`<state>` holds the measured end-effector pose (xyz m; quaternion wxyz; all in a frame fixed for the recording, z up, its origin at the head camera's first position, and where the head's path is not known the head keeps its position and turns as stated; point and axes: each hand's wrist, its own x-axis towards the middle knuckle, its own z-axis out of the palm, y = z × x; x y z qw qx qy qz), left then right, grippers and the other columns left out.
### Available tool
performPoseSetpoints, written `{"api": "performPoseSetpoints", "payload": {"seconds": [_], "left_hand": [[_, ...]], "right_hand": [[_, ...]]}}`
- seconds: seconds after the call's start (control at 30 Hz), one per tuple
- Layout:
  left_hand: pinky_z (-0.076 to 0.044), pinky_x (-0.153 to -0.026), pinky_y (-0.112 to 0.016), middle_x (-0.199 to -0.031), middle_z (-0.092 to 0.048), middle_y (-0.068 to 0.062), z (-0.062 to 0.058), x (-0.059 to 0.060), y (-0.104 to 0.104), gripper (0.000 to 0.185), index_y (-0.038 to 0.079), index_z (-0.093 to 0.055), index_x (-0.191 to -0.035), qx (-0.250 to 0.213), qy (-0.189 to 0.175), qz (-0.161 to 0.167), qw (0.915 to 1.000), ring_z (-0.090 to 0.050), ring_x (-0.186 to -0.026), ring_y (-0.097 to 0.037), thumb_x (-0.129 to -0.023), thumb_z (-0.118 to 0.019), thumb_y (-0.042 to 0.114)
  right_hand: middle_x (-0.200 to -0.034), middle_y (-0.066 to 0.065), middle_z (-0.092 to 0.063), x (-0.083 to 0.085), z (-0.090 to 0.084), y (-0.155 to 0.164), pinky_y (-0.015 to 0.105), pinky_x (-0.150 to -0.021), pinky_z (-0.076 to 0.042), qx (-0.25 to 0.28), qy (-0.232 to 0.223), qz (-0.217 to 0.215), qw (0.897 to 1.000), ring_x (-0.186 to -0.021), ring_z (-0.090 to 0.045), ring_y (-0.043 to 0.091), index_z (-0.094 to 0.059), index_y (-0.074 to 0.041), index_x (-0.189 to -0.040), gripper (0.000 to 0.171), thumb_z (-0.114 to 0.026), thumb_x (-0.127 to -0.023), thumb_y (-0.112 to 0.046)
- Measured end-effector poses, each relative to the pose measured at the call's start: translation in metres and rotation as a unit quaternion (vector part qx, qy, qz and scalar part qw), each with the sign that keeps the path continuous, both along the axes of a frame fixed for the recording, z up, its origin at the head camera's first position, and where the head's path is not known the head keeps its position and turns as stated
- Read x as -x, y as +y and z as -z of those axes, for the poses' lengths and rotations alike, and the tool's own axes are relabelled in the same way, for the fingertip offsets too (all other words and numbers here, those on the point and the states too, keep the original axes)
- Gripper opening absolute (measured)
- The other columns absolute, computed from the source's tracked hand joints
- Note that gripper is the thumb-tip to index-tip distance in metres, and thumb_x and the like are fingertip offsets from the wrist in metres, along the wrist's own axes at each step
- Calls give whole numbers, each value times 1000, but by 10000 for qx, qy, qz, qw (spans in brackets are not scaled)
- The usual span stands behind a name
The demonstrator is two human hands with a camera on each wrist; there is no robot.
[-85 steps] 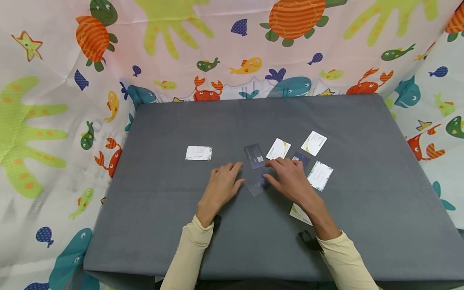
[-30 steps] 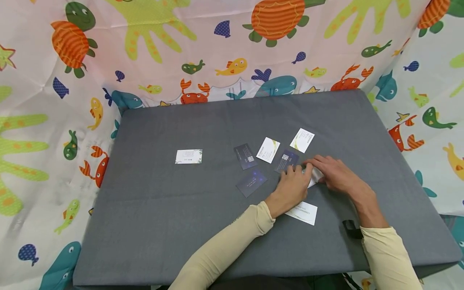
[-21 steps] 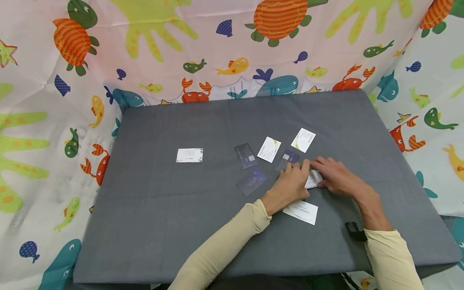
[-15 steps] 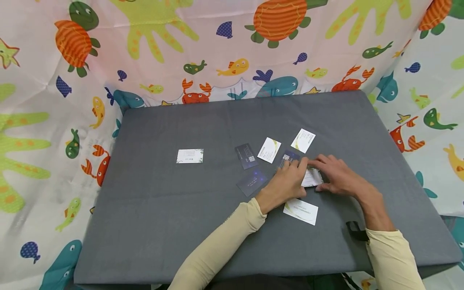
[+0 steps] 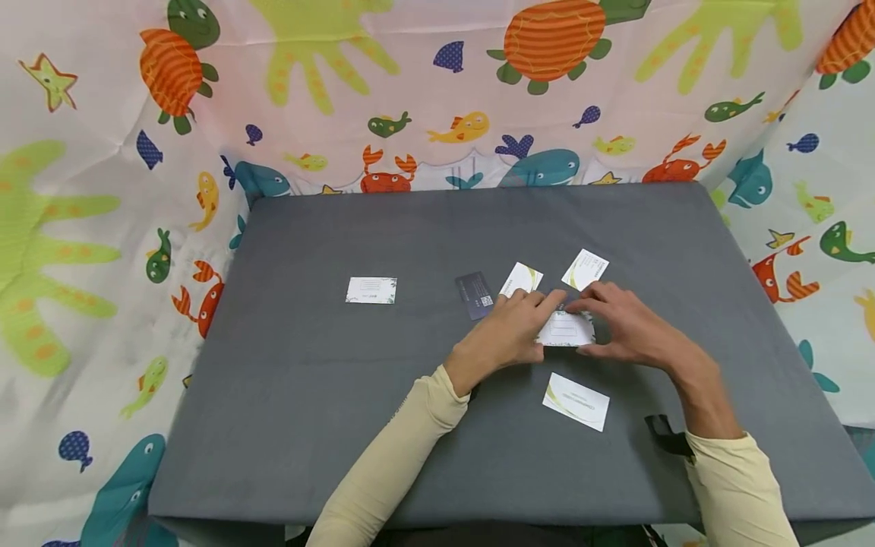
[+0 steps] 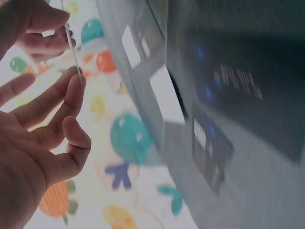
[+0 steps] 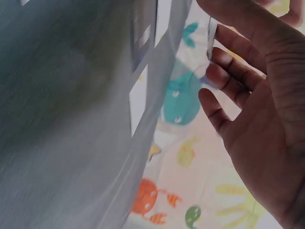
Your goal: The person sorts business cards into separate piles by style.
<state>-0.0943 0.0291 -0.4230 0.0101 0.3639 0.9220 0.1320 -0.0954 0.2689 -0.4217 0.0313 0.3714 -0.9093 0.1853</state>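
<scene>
A white business card (image 5: 566, 330) with leafy corners is held above the grey table between both hands, its face towards the head camera. My left hand (image 5: 502, 334) grips its left end with thumb and fingers at the edges, and my right hand (image 5: 632, 327) grips the right end the same way. Seen edge-on in the left wrist view, the card (image 6: 72, 45) looks like a thin pale strip. Below the left hand a dark card with blue glints (image 6: 243, 90) lies on the cloth, hidden in the head view. Another dark card is mostly covered by the hands.
On the table (image 5: 301, 410) lie a dark card with a QR code (image 5: 475, 295), two white-and-green cards behind the hands, including one at right (image 5: 585, 270), another nearer the front (image 5: 576, 401), and a lone leafy card (image 5: 371, 290) at left. A printed curtain (image 5: 410, 83) stands behind.
Both hands first hovered near the middle cards, then reached right to the leafy white card. Since then the card has come up off the table and left, turning more level.
</scene>
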Motion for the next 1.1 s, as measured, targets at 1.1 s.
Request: {"api": "performPoseSetpoints", "payload": {"seconds": [1.1], "left_hand": [[-32,-112,-56,-130,-70,-7,30,47,-266,54,17,-56,-132,-306,-529,-1698,9836,-66,-116,-26,-85,-82,14]], "right_hand": [[-126,11,-68,88,45,-258,53,-94,-48,550,-231,-616,9963,-118,-63,31,-73,-10,-125,47,-85,-87,-35]]}}
